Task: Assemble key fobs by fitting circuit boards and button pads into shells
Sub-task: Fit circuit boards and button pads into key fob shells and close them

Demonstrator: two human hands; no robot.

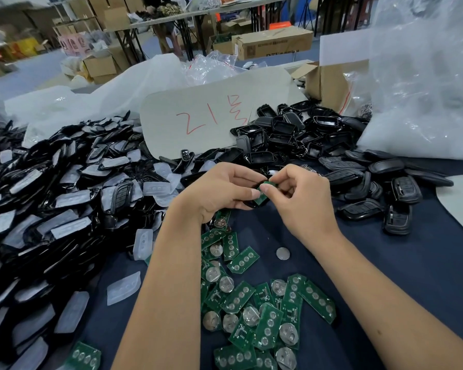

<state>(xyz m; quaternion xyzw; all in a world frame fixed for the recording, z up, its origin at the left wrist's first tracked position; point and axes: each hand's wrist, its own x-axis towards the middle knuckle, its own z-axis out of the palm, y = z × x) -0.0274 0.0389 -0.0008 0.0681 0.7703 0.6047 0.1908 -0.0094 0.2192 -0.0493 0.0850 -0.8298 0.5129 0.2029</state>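
Note:
My left hand (219,190) grips a black key fob shell (247,203) above the dark blue table. My right hand (300,196) pinches a green circuit board (262,194) with thumb and forefinger, the board lying in the shell's open side. Most of the shell is hidden by my fingers. Below my hands lies a loose heap of green circuit boards (254,303), many with round silver coin cells. A big pile of black shells with translucent button pads (51,222) fills the left.
A heap of empty black shells (292,134) lies behind my hands, and closed fobs (380,193) lie at the right. One loose coin cell (283,253) sits on the cloth. A white board marked in red (211,116), plastic bags (422,84) and a cardboard box (329,81) stand beyond.

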